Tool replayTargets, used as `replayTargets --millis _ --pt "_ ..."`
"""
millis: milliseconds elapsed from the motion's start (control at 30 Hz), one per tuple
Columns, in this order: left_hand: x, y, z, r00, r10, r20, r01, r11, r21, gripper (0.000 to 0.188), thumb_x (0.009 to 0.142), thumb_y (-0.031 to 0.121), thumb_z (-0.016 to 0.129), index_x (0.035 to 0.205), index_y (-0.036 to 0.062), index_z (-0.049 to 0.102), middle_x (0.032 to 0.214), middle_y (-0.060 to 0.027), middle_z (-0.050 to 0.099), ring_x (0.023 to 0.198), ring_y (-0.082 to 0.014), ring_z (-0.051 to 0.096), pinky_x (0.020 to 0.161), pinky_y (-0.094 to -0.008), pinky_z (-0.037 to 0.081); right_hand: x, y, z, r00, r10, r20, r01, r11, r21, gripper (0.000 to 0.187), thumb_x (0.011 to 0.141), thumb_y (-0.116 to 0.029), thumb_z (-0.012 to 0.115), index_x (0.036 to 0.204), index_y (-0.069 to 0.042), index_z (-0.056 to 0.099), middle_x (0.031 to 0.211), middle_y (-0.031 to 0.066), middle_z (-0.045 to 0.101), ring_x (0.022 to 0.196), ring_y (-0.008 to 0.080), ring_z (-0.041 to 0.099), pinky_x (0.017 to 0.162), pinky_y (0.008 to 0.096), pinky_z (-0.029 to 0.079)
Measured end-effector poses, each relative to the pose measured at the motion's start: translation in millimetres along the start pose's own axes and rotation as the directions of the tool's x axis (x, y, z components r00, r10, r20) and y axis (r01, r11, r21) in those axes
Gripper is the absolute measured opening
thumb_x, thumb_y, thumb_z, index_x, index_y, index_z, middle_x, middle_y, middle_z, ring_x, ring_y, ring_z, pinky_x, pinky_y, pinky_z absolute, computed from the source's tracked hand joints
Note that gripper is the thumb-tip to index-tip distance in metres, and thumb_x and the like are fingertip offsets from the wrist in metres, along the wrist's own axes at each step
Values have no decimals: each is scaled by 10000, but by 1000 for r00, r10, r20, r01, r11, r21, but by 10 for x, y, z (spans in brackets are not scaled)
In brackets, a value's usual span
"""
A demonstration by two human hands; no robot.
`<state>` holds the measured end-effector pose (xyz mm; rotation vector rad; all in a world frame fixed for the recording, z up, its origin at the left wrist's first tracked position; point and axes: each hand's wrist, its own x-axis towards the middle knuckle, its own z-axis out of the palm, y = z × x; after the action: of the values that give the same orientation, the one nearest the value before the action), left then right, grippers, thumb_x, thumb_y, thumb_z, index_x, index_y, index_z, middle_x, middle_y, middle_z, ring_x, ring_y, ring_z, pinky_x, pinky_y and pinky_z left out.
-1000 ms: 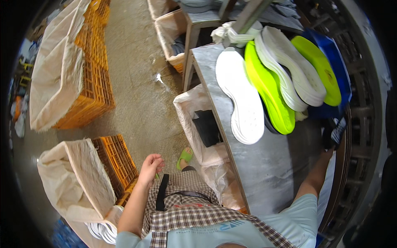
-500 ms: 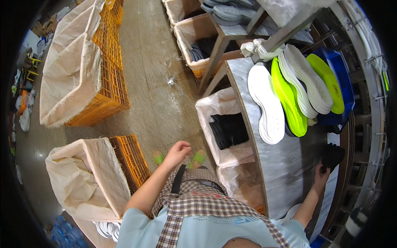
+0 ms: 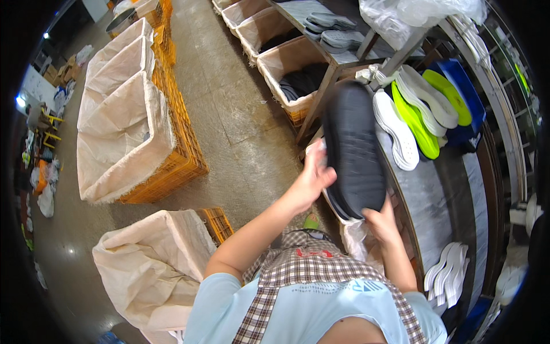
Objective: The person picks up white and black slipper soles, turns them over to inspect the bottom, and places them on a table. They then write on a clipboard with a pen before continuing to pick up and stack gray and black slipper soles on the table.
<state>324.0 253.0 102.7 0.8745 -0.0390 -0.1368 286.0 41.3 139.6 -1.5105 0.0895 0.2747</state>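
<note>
A black shoe sole (image 3: 356,152), slightly blurred, is held up in front of me over the edge of the metal table (image 3: 427,200). Its near end is gripped by my right hand (image 3: 385,225), the thumb lying on the upper face. Close to the sole's left edge, my left hand (image 3: 312,179) is open with the thumb apart; whether it touches the sole I cannot tell. Behind the sole on the table lie a white sole (image 3: 395,129), a neon yellow-green sole (image 3: 415,121) and several others. More white soles (image 3: 447,275) stand together at the near right.
Cloth-lined orange crates (image 3: 189,152) line the left side, with another cloth-lined bin (image 3: 152,258) nearer me. Bins holding dark pieces (image 3: 303,80) stand along the table. A blue tub (image 3: 467,92) sits at the far right, and grey soles (image 3: 341,40) lie on the further table.
My right hand has come from the table's far right side to the middle with the black sole. My left hand has moved up and right toward it. The view has shifted.
</note>
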Motion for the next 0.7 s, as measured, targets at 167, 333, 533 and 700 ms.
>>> replayTargets --millis 167,333,533,700 --pt "14 307 -453 994 37 -103 -69 944 -323 579 907 412 553 1298 13 401 1260 -120 521 1122 -239 529 957 -379 439 109 -209 785 814 -354 461 566 663 -490 1186 553 -428 862 1435 -38 171 1338 223 266 1271 362 289 1046 431 283" --pt "-133 493 -746 996 -45 81 74 907 -414 635 851 487 588 1247 4 476 1175 -135 586 1041 -259 600 924 -399 483 201 -286 1108 815 -413 407 445 895 17 652 851 -209 648 1383 -28 317 1239 76 443 1159 187 434 1007 334 332" --pt "-282 647 -629 998 20 63 4 932 -362 588 877 421 541 1260 -18 467 1173 -171 585 1000 -262 625 904 -385 507 292 -436 1278 873 -274 404 320 946 -50 598 870 -169 628 1384 -32 356 1205 60 448 1083 153 451 935 279 380" --pt "-300 660 -593 994 102 50 -81 947 -311 550 895 343 552 1291 -19 430 1204 -167 560 1030 -253 609 910 -372 508 355 -489 1269 839 -242 488 376 906 -197 743 765 -166 709 1393 -30 335 1191 89 402 1109 183 419 950 299 352"
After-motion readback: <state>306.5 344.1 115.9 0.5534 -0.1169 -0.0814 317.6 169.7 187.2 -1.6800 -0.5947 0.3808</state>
